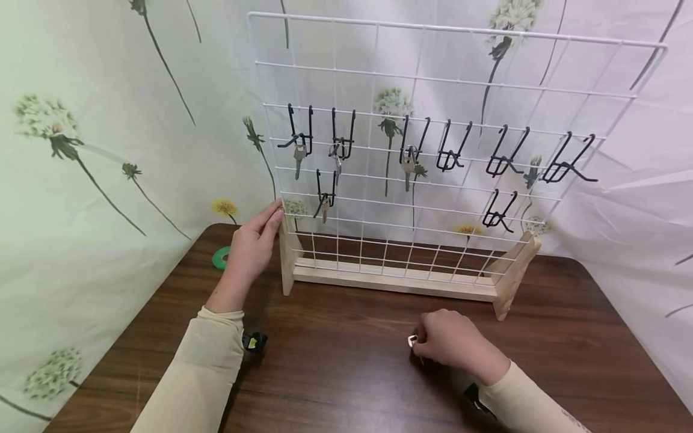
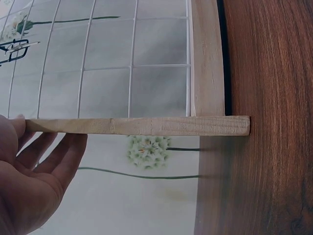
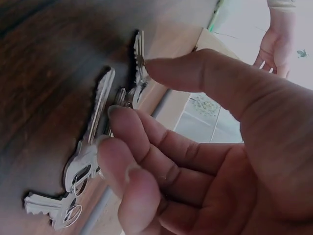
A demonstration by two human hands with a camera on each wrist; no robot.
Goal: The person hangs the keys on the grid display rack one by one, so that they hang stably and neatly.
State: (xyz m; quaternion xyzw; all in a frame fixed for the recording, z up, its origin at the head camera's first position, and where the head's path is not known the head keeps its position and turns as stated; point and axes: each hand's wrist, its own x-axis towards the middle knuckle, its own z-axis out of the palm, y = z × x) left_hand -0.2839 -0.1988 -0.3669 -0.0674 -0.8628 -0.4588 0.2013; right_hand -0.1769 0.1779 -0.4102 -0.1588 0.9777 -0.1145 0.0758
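Note:
With its fingers behind and thumb in front, my left hand (image 1: 254, 246) holds the left wooden upright (image 2: 146, 126) of a white wire grid rack (image 1: 455, 29). My right hand (image 1: 455, 340) is low over the table in front of the rack. In the right wrist view, several silver keys (image 3: 100, 105) with small rings lie under its fingers. The thumb is apart from the bent fingers, its tip close to one upright-pointing key (image 3: 139, 54); the fingertips hide parts of the others. In the head view a key's metal edge (image 1: 413, 340) shows beside the fingers.
Black hooks (image 1: 500, 162) hang on the grid. Keys (image 1: 408, 162) dangle from several on the left and middle; those on the right bear none. Green tape (image 1: 221, 258) lies by the left forearm. A flower-printed cloth (image 1: 108, 180) surrounds the brown table (image 1: 335, 361).

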